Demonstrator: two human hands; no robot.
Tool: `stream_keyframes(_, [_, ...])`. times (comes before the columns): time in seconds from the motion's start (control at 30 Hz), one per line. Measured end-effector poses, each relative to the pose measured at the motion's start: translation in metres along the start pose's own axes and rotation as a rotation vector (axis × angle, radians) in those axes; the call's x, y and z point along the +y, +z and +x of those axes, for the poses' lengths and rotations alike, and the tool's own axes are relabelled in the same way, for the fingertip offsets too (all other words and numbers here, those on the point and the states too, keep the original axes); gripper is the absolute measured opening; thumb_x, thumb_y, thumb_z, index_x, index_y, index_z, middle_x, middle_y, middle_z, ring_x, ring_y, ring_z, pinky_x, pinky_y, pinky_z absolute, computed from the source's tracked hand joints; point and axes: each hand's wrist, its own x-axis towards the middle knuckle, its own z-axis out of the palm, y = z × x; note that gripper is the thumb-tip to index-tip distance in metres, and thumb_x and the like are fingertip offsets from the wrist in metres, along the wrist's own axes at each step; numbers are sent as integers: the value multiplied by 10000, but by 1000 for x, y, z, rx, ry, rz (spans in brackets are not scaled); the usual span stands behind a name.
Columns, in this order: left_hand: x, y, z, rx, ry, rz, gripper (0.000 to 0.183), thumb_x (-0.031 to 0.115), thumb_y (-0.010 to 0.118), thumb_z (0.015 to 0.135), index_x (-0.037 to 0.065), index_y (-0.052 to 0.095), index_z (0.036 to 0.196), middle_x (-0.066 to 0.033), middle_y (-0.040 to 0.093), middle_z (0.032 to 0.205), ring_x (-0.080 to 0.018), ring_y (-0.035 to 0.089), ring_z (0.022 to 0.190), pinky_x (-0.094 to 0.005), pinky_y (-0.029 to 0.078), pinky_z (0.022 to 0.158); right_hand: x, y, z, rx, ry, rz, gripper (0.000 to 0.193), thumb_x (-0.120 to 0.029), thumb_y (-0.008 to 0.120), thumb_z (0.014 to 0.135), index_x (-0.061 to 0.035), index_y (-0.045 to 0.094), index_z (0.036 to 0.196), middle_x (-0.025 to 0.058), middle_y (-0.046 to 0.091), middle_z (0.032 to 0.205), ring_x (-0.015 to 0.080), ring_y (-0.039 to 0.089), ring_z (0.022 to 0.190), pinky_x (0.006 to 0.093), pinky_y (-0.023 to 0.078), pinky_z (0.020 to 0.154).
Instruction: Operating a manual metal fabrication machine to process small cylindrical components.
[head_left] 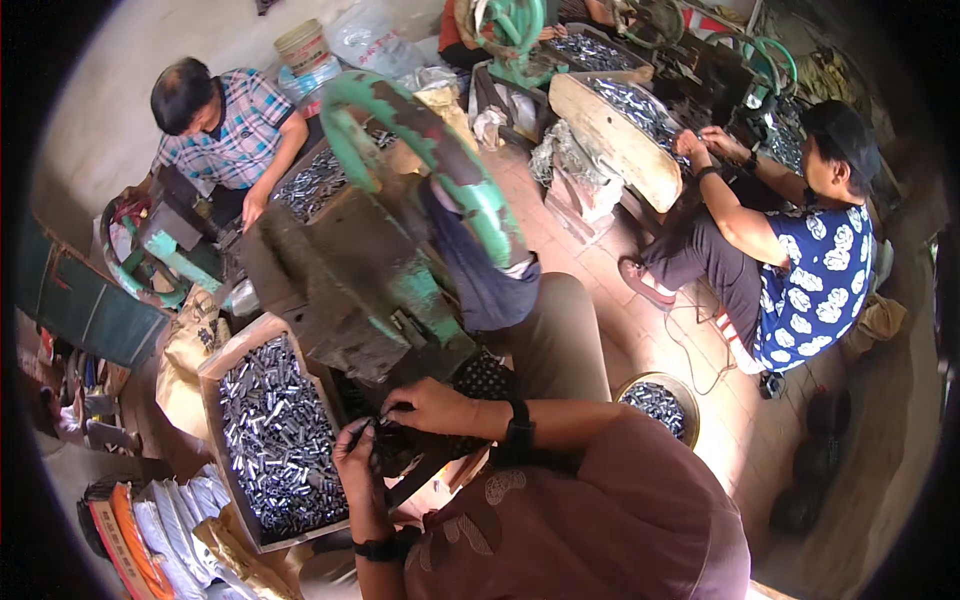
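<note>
Just in front of the press, my left hand and my right hand are close together. The fingers of both are pinched, with something small and dark between them that I cannot make out. Ahead of them stands a worn green hand press with a curved, chipped handle; several small metal pieces lie on its dark bed. To the left of my left hand is a wooden tray heaped with small shiny metal parts. A dark band is round each of my wrists.
A round basin of metal parts sits on the brick floor to my right. A person in a checked shirt works at the far left, another in a patterned blue shirt at the right. Stacked bags lie at lower left.
</note>
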Motion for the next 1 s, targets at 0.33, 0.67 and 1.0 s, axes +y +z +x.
stream_keyframes(0.33, [22,58,-1,-129,-179,-68,169,87,558,840,36,584,999,42,483,614,-11,318,418,-168,195,360,-23,-49,-16,240,390,606,163,-137,623,809,-3,631,902,2,605,671,61,545,592,217,446,527])
stream_keyframes(0.67, [24,52,-11,-146,-108,-202,135,22,573,816,53,569,947,-3,557,737,-30,331,448,-154,203,353,-34,-44,-14,228,329,564,149,-118,603,827,13,624,895,1,595,701,45,532,589,196,431,519])
stream_keyframes(1.0, [18,49,-19,-126,-3,-173,120,-9,586,798,70,571,887,13,515,647,-21,357,445,-164,206,346,-47,-40,-16,214,301,543,153,-120,602,829,22,619,882,21,606,719,47,531,604,196,438,540])
